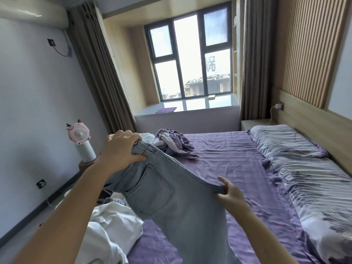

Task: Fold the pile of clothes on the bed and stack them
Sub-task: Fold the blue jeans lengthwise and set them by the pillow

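Observation:
A pair of light blue jeans [171, 199] hangs in the air over the bed [228, 168], back pocket facing me. My left hand [122, 149] grips the waistband at its upper left end. My right hand [230, 195] pinches the jeans' edge at the right, lower down. A crumpled white garment [112, 225] lies on the bed's near left corner, under my left arm. A heap of purple and white clothes [173, 143] sits at the bed's far left.
Purple sheet covers the bed; a striped pillow [285, 141] and a patterned duvet [320, 197] lie along the right side by the headboard. A pink fan [79, 134] stands on a small table at the left wall. The window sill holds a purple tablet [165, 110].

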The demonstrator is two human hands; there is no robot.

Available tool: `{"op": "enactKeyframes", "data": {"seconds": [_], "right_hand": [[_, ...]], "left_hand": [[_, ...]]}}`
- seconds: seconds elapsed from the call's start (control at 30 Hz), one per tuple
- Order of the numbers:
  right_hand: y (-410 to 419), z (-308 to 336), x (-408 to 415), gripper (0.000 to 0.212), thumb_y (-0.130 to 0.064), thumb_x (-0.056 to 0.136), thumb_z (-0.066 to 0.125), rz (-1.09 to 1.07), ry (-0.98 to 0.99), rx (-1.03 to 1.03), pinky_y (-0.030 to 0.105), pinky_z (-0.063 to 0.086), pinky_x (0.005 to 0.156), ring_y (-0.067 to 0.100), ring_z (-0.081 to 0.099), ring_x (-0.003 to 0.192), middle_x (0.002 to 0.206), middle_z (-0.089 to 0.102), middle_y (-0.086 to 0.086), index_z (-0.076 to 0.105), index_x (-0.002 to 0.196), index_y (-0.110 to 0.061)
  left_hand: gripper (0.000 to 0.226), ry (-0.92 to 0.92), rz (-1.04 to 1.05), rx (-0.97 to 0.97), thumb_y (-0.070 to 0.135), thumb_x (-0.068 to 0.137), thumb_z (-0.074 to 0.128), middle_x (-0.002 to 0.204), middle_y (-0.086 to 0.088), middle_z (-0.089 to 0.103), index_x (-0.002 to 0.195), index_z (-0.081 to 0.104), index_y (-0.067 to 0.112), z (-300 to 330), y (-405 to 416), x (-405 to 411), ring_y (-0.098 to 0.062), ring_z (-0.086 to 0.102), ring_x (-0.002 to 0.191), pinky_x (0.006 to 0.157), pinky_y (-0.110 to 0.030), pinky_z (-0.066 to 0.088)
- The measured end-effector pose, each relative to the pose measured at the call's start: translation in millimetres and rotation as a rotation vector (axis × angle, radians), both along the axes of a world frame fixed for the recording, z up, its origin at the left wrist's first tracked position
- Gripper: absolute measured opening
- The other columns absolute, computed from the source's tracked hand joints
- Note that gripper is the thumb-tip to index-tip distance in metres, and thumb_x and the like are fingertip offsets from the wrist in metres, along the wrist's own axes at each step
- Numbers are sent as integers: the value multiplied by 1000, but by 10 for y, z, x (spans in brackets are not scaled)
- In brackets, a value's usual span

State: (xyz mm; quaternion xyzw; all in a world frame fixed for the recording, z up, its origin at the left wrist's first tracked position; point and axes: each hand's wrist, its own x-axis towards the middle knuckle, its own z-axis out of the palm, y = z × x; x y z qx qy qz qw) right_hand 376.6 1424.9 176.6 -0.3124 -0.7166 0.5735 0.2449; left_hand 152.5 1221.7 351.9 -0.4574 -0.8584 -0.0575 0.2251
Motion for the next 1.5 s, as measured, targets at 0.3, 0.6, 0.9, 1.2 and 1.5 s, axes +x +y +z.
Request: {"op": "enactKeyframes", "data": {"seconds": [0.3,0.6,0.9,1.2,1.5], "right_hand": [[224,870,0,8,-7,91,60,-35,352,141,17,40,64,10,52,78,78,62,-7,62,87,-14],[379,1246,605,6,-21,97,49,-360,394,593,29,32,71,16,52,81,84,58,-14,50,98,-27],[126,1723,1109,22,-16,98,49,-265,567,620,2,40,64,-11,54,74,81,61,-25,55,89,-35],[-96,1872,1222,18,-27,82,60,315,652,-74,18,55,67,9,69,82,91,73,-3,74,92,-20],[-175,-840,327,12,-10,98,50,295,-301,-137,26,42,71,12,51,80,89,59,11,53,93,1]], "left_hand": [[59,43,39,228,55,70,75,120,-1,59,116,60,21,613,-6,28,-24,45,121,113,-53,17],[50,-190,-201,164,63,62,76,83,18,59,99,57,36,680,-59,389,-7,53,80,73,-24,40],[46,-561,-418,221,66,54,73,88,20,65,90,62,40,663,238,771,3,62,78,66,-11,45],[41,-997,-457,261,52,59,75,76,4,65,77,69,16,363,-41,868,-6,62,72,65,-15,49],[43,-1178,98,-270,61,64,73,76,12,59,79,59,24,-2340,-523,517,-5,54,72,63,-24,38]]}}
